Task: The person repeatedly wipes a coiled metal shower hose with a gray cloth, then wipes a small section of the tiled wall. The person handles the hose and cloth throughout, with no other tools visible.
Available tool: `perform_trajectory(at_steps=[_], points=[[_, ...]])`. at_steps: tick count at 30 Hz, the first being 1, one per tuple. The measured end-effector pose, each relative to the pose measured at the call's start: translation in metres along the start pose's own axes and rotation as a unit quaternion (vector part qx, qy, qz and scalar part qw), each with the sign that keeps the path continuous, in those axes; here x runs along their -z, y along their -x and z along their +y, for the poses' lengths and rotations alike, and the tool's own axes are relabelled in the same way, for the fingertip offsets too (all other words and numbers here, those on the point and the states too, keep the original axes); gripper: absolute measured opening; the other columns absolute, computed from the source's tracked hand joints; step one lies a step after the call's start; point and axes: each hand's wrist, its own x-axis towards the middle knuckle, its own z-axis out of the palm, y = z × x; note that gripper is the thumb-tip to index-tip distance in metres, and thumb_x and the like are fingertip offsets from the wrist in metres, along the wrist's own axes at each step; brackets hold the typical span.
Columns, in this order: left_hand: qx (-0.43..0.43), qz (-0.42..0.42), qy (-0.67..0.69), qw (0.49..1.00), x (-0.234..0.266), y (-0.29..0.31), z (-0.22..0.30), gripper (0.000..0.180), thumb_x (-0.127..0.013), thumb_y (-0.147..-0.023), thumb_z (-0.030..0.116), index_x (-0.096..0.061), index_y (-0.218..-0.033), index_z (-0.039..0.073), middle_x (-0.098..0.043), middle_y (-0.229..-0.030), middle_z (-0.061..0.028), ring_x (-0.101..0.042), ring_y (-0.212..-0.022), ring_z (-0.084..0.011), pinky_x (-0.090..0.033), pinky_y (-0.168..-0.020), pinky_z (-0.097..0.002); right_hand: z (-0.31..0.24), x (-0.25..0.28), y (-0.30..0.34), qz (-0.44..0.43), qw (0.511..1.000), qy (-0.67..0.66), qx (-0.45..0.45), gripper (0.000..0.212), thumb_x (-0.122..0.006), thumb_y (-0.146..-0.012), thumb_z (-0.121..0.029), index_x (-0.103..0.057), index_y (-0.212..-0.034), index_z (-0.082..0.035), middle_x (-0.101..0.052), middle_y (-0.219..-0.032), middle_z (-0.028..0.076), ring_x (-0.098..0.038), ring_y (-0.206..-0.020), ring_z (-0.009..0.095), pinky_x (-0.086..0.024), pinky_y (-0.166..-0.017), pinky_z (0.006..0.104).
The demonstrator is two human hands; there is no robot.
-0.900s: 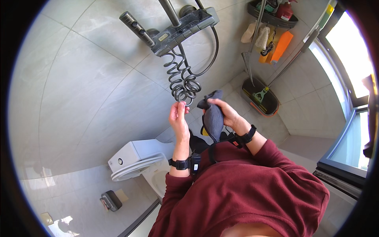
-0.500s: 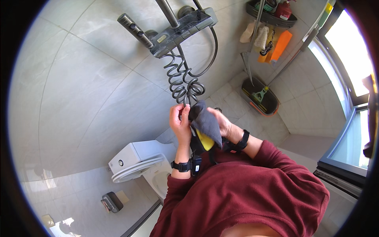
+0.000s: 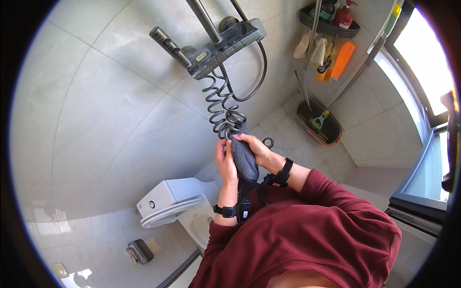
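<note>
A dark grey coiled hose (image 3: 215, 101) hangs from the shower fixture (image 3: 218, 48) on the wall. At its lower end my left hand (image 3: 226, 163) is closed, thumb and fingers pinching the coils. My right hand (image 3: 259, 150) is closed on a grey cloth (image 3: 245, 161), its thumb pressing it against the lowest coils. The cloth drapes down between both hands, and part of it shows behind the hose. Where the fingertips meet the coils, the exact grip is partly hidden. Both wrists wear black straps.
A white toilet (image 3: 168, 199) with its seat down stands at the left. A corner shelf (image 3: 331, 28) with bottles and hanging cloths is at the upper right. Beneath it, a mop bucket (image 3: 319, 134) holds a green-headed tool. A round floor drain (image 3: 268, 142) lies beyond my right hand.
My right hand has moved up and left to the hose with the cloth. The cloth's yellow side no longer shows. My left hand sits slightly lower and further right in view.
</note>
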Motion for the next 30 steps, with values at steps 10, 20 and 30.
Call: perform_trajectory(at_steps=[10, 20, 30], points=[[-0.181, -0.046, -0.192, 0.963, 0.003, -0.002, 0.039, 0.019, -0.061, -0.102, 0.023, -0.06, -0.099, 0.005, -0.051, -0.089, 0.0036, -0.042, -0.082, -0.0069, -0.035, -0.076, -0.0227, -0.043, 0.035, -0.013, 0.162, 0.97, 0.108, 0.144, 0.028, -0.069, -0.089, -0.029, -0.067, -0.1, -0.003, -0.069, -0.084, 0.009, -0.067, -0.066, 0.021, -0.056, -0.062, 0.0338], [-0.023, -0.036, -0.122, 0.992, 0.005, -0.013, 0.017, 0.025, -0.062, -0.101, 0.02, -0.064, -0.118, 0.001, -0.067, -0.112, -0.0042, -0.059, -0.104, -0.0136, -0.047, -0.091, -0.0295, -0.051, 0.116, -0.005, -0.004, 0.969, -0.239, 0.059, 0.064, -0.037, -0.104, -0.055, -0.056, -0.132, 0.0, -0.065, -0.127, 0.018, -0.063, -0.116, 0.035, -0.047, -0.106, 0.0505], [-0.177, -0.099, -0.448, 0.871, -0.002, -0.026, -0.019, 0.052, -0.064, -0.097, 0.019, -0.046, -0.142, 0.0, -0.047, -0.145, -0.0216, -0.036, -0.138, -0.0391, -0.03, -0.114, -0.0486, -0.019, 0.091, -0.012, 0.026, 0.996, -0.079, -0.022, 0.042, -0.046, -0.105, -0.04, -0.065, -0.116, -0.004, -0.073, -0.102, 0.009, -0.072, -0.085, 0.022, -0.06, -0.081, 0.0381]])
